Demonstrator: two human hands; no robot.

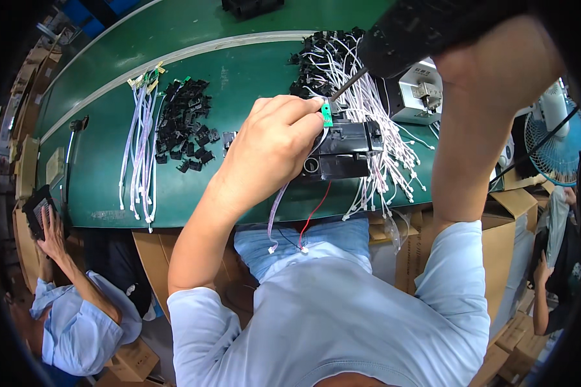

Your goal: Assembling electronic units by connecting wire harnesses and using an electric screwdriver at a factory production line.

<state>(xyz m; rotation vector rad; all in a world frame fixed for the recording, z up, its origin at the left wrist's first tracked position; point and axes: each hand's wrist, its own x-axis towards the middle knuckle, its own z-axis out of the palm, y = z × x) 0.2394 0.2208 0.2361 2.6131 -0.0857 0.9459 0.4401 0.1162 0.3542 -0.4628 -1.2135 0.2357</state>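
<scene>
My left hand (pixel 277 138) pinches a small green circuit board (pixel 327 116) by its edge, over a black plastic housing (pixel 345 147) on the green table. My right hand (pixel 500 64) is wrapped round a dark power screwdriver (pixel 413 39). Its long thin bit (pixel 350 85) slants down to the board's upper end; I cannot tell whether the tip touches. A striped flat cable (pixel 275 216) hangs from beneath my left hand over the table's front edge. Beside it, a red wire (pixel 317 205) runs from the housing to a white plug.
Many white cables (pixel 390 138) lie heaped right of the housing. Left of my hand are small black plastic parts (pixel 184 119) and a bundle of striped cables (pixel 139 148). A silver metal box (pixel 418 93) and blue fan (pixel 555 138) stand right. People sit at both sides.
</scene>
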